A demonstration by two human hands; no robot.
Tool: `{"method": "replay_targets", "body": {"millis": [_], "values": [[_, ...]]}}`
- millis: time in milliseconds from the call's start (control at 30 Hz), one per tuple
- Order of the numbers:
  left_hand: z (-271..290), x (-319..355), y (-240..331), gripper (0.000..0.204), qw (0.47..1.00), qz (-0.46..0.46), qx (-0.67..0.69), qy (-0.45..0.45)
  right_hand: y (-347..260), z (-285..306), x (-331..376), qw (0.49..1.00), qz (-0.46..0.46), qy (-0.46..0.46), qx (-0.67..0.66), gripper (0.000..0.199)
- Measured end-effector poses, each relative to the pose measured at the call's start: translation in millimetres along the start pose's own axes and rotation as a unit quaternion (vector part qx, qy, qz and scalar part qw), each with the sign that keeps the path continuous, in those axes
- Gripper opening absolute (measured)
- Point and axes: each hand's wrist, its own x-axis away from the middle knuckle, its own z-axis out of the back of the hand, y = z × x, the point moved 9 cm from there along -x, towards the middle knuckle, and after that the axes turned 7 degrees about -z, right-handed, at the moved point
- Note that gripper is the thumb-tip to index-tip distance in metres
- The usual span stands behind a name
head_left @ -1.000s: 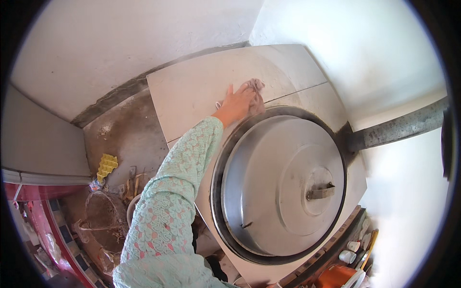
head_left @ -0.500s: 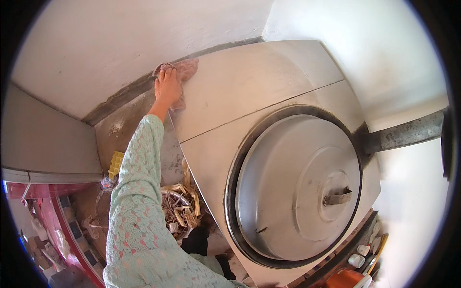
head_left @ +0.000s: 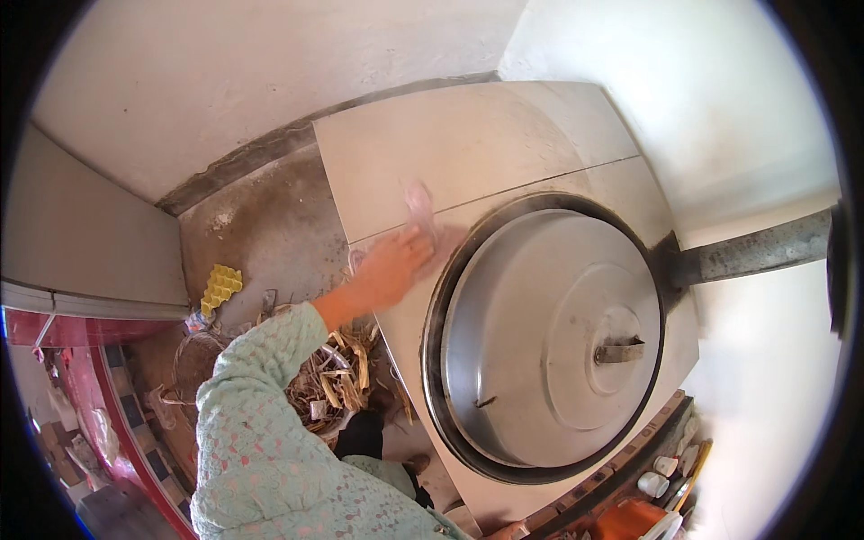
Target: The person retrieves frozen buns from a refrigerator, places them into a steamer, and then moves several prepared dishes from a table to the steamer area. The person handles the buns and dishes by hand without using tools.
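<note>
My left hand [head_left: 393, 267] is closed on a pinkish-brown rag [head_left: 441, 238], pressing it on the tiled stove top [head_left: 378, 171]. Motion blurs both the fingers and the rag. Just right of them is a big round metal lid [head_left: 522, 360] with a strap handle [head_left: 619, 350]. It covers a wide pan [head_left: 430, 360] set into the stove top, whose dark rim shows around it. At the lower edge, a sliver of skin that looks like my right hand [head_left: 509, 531] shows beside the stove's front; its fingers are mostly cut off.
A metal pipe [head_left: 765, 255] runs from the stove's right corner to the wall. Left of the stove, dry stalks [head_left: 346, 369] lie in a container on the floor, with a yellow egg tray [head_left: 221, 286] farther left. White cups [head_left: 653, 484] and an orange item [head_left: 630, 519] stand at lower right.
My left hand has drawn the rag from the stove top's far left corner toward me and rightward, close to the pan's rim. The lid has stayed on the pan.
</note>
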Motion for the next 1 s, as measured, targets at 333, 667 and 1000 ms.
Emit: {"method": "replay_targets", "body": {"millis": [333, 667, 1000], "values": [[26, -7, -127, 0.051, 0.964, 0.230, -0.098, 0.092, 11, 21, 6, 1.000, 0.016, 0.007, -0.024, 0.065], [9, -179, -137, 0.038, 0.980, 0.194, 0.021, 0.030, 19, 25, -2, 0.998, 0.021, 0.028, -0.042, 0.065], [4, -161, -17, 0.036, 0.994, -0.083, 0.014, 0.069, 21, 37, 11, 0.998, 0.033, 0.021, -0.043, 0.064]]}}
